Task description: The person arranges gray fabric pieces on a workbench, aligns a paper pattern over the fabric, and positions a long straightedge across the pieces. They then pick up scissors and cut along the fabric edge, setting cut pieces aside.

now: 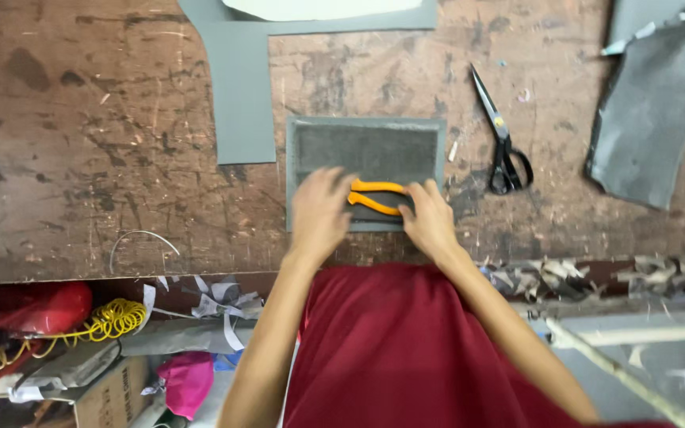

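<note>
Near the table's (120, 158) front edge I have my left hand (319, 212) pressed flat, fingers open, on the grey panel (366, 147) and my right hand (430, 218) closed on the orange-handled pliers (374, 196), so work looks under way, unfinished.

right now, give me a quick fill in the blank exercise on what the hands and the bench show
1. Both hands rest on a grey ____ panel.
2. The tool between the left hand and the right hand has ____ handles.
3. The black-handled ____ lie on the wooden bench, on the panel's right.

Missing words: rectangular; orange; scissors
</note>
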